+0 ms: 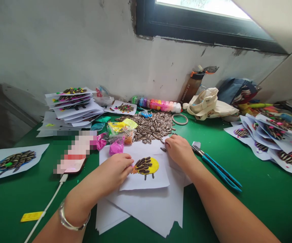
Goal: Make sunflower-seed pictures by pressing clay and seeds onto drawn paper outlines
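Observation:
A white sheet with a yellow clay shape (pixel 154 166) lies in front of me, its left part covered with several striped sunflower seeds (pixel 143 165). Two dark legs are drawn below it. My left hand (pixel 118 168) rests on the sheet's left side, fingers bent together at a bit of orange clay; whatever they hold is hidden. Near the front of the seed pile (pixel 153 125), my right hand (pixel 178 148) has its fingertips pinched together, and I cannot make out what is in them. A loose seed (pixel 163 149) lies just beside these fingertips. Blank white paper (pixel 158 206) is stacked underneath.
Bags of coloured clay (pixel 117 144) lie left of the seeds. Stacked seed pictures (pixel 77 104) stand at the back left, others (pixel 275 131) at the right. Blue tweezers (pixel 219 170), a tape ring (pixel 179 119), a charging phone (pixel 73 155) and a bottle (pixel 193 86) are around.

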The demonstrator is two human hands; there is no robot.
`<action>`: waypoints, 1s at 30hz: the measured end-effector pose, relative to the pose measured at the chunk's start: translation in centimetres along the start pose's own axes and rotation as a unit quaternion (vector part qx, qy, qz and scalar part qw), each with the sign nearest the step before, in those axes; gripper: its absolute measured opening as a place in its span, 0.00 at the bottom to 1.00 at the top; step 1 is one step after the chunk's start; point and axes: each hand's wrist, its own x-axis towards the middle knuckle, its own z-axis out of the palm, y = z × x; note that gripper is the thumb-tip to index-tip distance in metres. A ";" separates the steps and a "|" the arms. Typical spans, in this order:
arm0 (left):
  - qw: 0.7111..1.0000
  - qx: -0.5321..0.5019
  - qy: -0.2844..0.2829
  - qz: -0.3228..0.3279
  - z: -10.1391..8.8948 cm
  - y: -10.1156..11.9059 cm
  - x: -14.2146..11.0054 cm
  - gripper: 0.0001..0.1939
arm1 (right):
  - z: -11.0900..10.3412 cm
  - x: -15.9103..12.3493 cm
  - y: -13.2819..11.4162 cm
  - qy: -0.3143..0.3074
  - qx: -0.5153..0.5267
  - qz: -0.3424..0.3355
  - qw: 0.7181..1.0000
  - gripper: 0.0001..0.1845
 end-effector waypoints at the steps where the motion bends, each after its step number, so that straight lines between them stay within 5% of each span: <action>1: 1.000 0.004 0.000 -0.002 -0.1 -0.1 0.0 0.17 | 0.0 0.0 0.0 -0.002 -0.002 0.001 1.000 0.14; 22: 1.000 0.012 -0.003 0.003 -0.3 -0.1 -0.1 0.12 | -0.3 -0.5 -0.5 0.001 0.010 0.041 0.999 0.11; 26: 1.000 0.013 -0.002 -0.004 -0.2 0.0 -0.4 0.10 | -1.1 -0.9 -0.9 0.060 0.165 0.053 0.983 0.09; 30: 1.000 0.016 -0.007 -0.012 0.0 0.0 -0.7 0.12 | -2.8 -1.3 -2.5 0.063 0.337 -0.016 0.939 0.09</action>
